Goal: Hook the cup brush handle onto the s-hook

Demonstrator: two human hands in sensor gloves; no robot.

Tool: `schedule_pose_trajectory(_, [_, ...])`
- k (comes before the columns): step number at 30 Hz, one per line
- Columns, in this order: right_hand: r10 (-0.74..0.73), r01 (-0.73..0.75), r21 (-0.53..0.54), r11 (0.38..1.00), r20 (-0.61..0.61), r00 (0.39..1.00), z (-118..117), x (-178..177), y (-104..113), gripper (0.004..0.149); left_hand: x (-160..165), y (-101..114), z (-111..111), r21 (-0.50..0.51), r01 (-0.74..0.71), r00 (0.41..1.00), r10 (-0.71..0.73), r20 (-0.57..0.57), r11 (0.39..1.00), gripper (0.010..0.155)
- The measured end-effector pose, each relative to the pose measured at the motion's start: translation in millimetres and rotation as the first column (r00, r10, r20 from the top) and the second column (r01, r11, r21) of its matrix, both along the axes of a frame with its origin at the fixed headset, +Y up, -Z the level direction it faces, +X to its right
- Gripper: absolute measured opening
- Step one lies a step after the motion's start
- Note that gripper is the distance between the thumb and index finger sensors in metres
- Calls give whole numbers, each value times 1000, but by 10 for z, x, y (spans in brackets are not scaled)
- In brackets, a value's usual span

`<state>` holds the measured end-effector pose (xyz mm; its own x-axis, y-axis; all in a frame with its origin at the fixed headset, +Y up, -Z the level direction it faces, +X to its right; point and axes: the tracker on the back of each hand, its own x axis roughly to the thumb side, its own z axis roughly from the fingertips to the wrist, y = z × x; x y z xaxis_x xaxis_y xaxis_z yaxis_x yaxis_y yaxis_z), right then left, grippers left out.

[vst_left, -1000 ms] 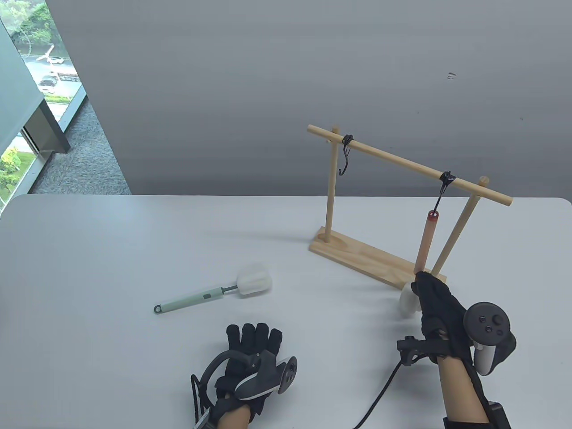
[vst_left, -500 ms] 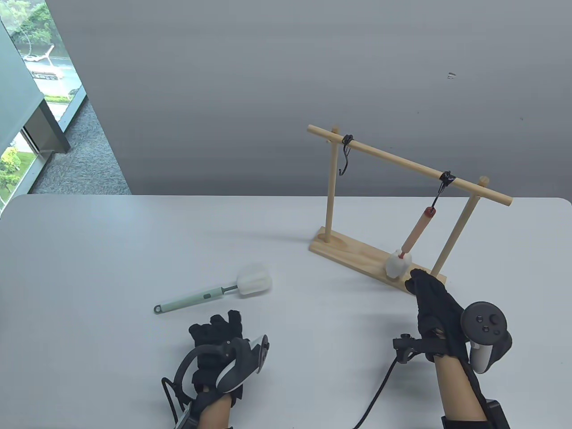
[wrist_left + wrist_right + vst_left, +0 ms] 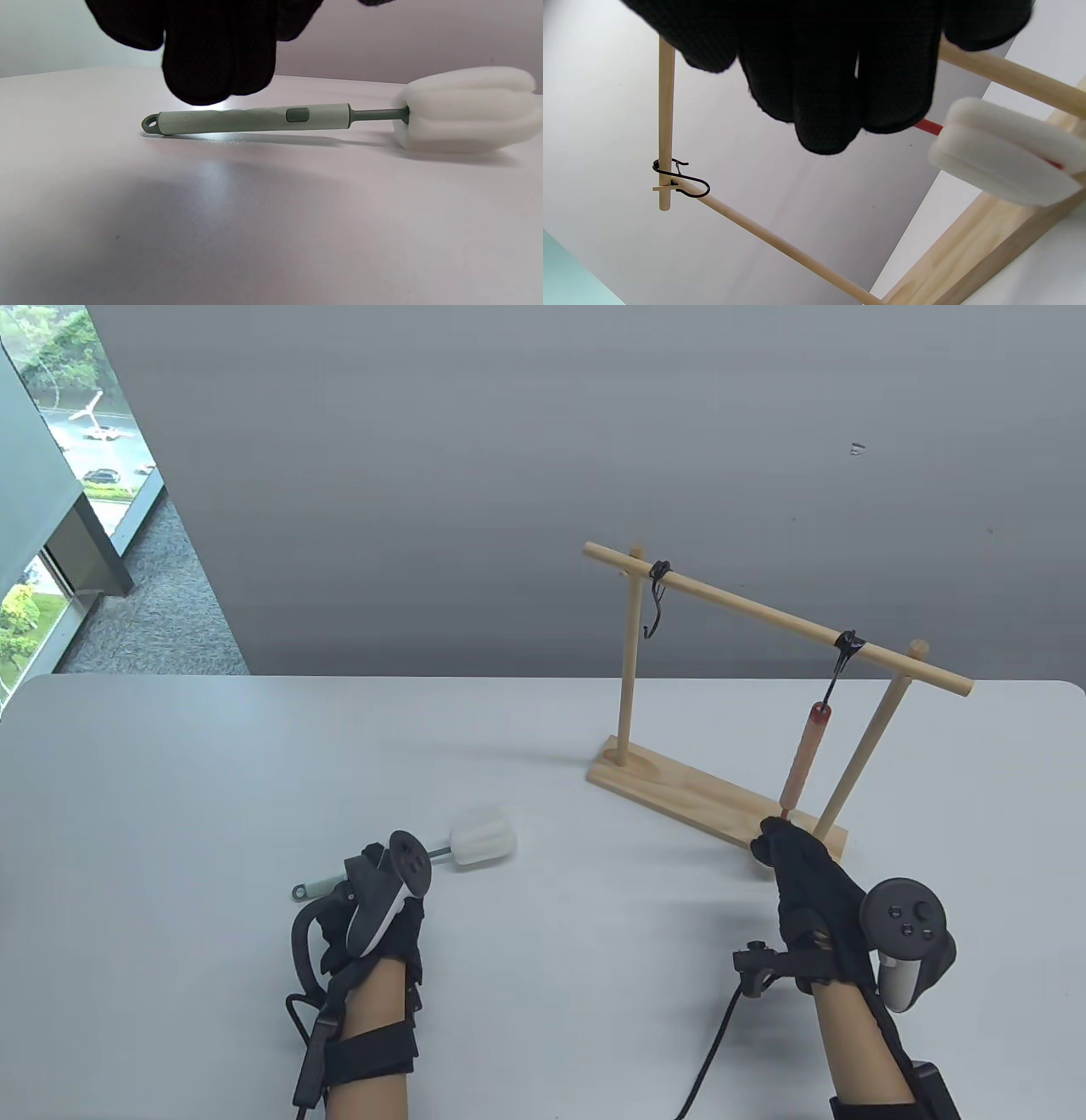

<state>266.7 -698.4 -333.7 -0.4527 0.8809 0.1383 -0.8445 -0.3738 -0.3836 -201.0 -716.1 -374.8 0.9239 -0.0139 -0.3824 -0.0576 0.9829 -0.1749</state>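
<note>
A green-handled cup brush [image 3: 318, 886] with a white sponge head [image 3: 482, 836] lies on the table. My left hand [image 3: 366, 875] hovers over its handle; in the left wrist view the fingers [image 3: 216, 80] hang just above the handle [image 3: 254, 120] near its loop end, not gripping it. A wooden-handled brush [image 3: 806, 759] hangs from the right S-hook [image 3: 842, 661] of the wooden rack [image 3: 764, 615]. My right hand [image 3: 776, 841] is at its lower end, fingers [image 3: 827, 118] beside its sponge head [image 3: 1005, 152], not holding it. The left S-hook [image 3: 655, 602] is empty.
The rack's wooden base [image 3: 679, 789] stands on the white table [image 3: 212, 763] at the right. A cable runs from my right wrist [image 3: 713, 1060] to the table's front edge. A window and carpeted floor lie beyond the table's left corner.
My left hand has moved forward and left, from flat on the table to above the green brush's handle. The hanging brush swung left and came back; my right hand shifted slightly left.
</note>
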Motion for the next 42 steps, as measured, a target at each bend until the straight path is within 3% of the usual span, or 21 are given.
schedule_pose_trajectory(4, [-3, 3, -11, 1000, 0, 1000, 6, 18, -16, 48, -28, -58, -172, 16, -115, 991, 115, -63, 993, 64])
schedule_pose_trajectory(7, [-4, 4, -20, 1000, -1, 1000, -4, 22, -30, 48, -112, -62, -273, 40, -275, 953, 277, -125, 961, 66])
schedule_pose_trajectory(15, [7, -8, -51, 999, -22, 1000, -11, 4, -45, 49, -276, -167, -429, 46, -473, 858, 472, -201, 880, 69])
schedule_pose_trajectory(25, [31, -36, -83, 996, -55, 998, -55, -70, -82, 49, -292, -471, -537, -46, -445, 876, 424, -231, 894, 73])
schedule_pose_trajectory(36, [34, -44, -132, 990, -78, 996, -65, -109, -132, 50, -278, -468, -573, -44, -396, 889, 371, -268, 917, 71])
schedule_pose_trajectory(42, [41, -53, -145, 988, -86, 995, -58, -121, -137, 50, -270, -456, -556, 13, -336, 907, 327, -267, 942, 67])
